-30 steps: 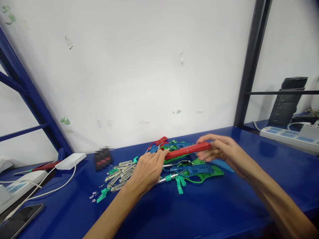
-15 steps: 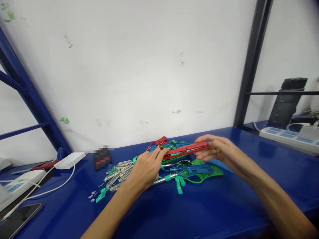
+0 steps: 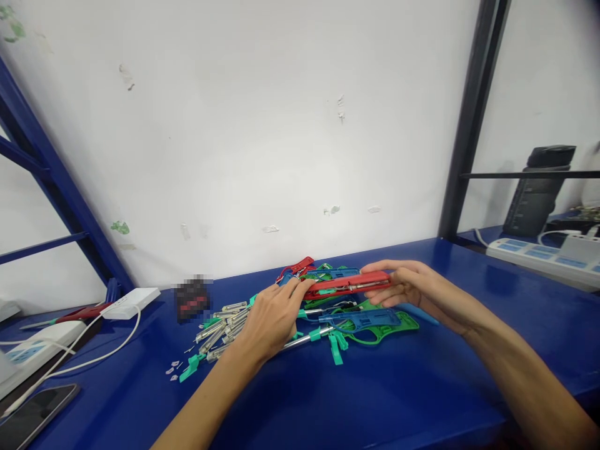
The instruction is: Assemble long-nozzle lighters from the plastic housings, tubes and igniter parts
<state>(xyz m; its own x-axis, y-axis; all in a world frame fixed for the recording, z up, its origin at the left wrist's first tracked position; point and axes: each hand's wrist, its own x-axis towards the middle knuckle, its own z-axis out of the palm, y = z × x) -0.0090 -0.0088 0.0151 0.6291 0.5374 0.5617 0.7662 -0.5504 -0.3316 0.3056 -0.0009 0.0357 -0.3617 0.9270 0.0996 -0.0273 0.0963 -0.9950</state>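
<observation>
Both hands hold a long red plastic lighter casing (image 3: 344,284) above the table, with a slim metallic part showing along its open side. At its left end my left hand (image 3: 276,312) is closed, thumb and fingers pinching it. My right hand (image 3: 405,281) grips the right end between thumb and fingertips. Below lie blue casing halves (image 3: 360,320) and green casing halves (image 3: 382,334) with loop-shaped guards. A metal tube (image 3: 302,340) with a teal piece on it pokes out beside my left hand. Clear narrow tanks (image 3: 225,328) are heaped left of that hand, partly hidden by it.
Teal triggers (image 3: 336,347) and small pale bits (image 3: 174,369) lie on the blue table (image 3: 365,406). At left are a phone (image 3: 37,412), white cables, a white box (image 3: 131,303) and red-handled pliers (image 3: 79,314). A power strip (image 3: 539,256) stands at right.
The red casing has tilted slightly, showing more of its smooth red top at the right end. My right hand has shifted a little left. The pile looks the same.
</observation>
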